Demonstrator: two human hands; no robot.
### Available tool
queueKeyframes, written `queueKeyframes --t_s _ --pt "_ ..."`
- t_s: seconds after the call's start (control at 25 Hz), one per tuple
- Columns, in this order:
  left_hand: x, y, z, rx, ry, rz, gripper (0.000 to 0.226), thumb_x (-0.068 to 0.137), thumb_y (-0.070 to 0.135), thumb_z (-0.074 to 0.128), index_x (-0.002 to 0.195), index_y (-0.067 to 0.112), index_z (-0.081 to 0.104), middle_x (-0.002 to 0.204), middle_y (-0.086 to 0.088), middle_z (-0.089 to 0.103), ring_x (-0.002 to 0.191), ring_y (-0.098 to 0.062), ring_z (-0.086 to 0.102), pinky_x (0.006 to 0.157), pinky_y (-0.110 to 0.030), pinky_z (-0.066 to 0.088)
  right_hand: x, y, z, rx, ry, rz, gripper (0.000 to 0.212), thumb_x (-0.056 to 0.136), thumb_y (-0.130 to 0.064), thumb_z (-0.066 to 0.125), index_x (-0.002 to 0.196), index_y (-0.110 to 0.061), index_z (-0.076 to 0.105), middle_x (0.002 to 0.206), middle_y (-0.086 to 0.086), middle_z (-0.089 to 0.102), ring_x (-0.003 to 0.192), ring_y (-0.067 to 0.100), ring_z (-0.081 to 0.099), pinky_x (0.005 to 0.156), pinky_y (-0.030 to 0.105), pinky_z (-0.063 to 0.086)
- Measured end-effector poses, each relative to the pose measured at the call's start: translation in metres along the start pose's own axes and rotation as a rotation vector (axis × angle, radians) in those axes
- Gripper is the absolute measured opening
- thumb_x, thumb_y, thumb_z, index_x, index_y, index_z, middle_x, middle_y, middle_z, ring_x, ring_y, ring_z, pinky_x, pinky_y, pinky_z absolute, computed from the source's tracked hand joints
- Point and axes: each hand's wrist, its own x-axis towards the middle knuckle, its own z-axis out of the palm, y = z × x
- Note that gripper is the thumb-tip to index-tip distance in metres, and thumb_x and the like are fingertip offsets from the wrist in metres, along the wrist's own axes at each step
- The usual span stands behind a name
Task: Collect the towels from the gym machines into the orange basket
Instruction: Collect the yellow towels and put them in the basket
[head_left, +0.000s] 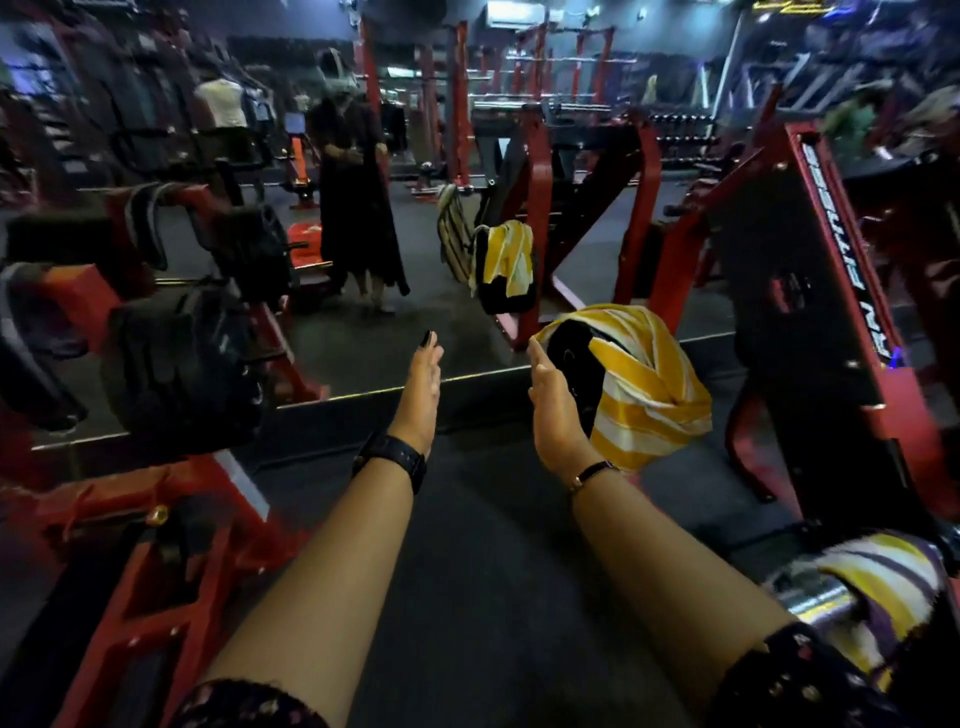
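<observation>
A yellow-and-white striped towel (649, 395) is draped over a black pad on the red machine at centre right. My right hand (553, 410) reaches out with fairly straight fingers to the pad's left edge, right beside the towel and not gripping it. My left hand (423, 384) is held out flat with nothing in it, a short way left of the right hand. A second striped towel (883, 592), yellow, purple and white, hangs over a chrome bar at the lower right. The orange basket does not show clearly.
A wall mirror (363, 322) ahead reflects the draped towel, a person in dark clothes and an orange-red object on the floor. Red machine frames (156, 561) stand on the left and right (852, 332). Dark rubber floor (493, 545) runs between them.
</observation>
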Motion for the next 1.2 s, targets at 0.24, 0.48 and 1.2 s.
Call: queueKeyframes --t_s 0.24,0.48,1.2 --pt "0.202 -0.030 0.042 0.036 -0.150 -0.061 0.057 0.099 0.046 0.019 0.151 0.022 0.017 0.161 -0.002 0.014 0.149 -0.017 0.009 0.120 -0.036 0.007 0.190 0.040 -0.040 0.074 0.192 0.033 0.048 0.104 -0.032 0.026 0.150 -0.017 0.028 0.157 -0.001 0.028 0.146 0.015 0.021 0.114 0.029 0.017" --pt "0.374 -0.048 0.119 0.063 -0.309 -0.110 0.056 0.100 0.045 0.018 0.151 0.023 0.016 0.161 -0.002 0.015 0.149 -0.016 0.010 0.118 -0.032 0.011 0.342 0.042 -0.105 -0.013 0.322 0.029 0.047 0.105 -0.028 0.024 0.151 -0.019 0.023 0.160 0.002 0.020 0.147 0.016 0.018 0.109 0.023 0.018" --pt "0.714 -0.261 0.314 0.861 -1.043 -0.087 0.069 0.082 0.020 0.054 0.147 0.015 0.031 0.155 -0.010 0.028 0.144 -0.029 0.025 0.117 -0.035 0.022 0.615 0.176 -0.317 -0.733 0.593 0.460 0.061 0.091 -0.019 0.047 0.149 -0.018 0.028 0.148 -0.002 0.034 0.138 0.015 0.030 0.118 0.041 0.023"
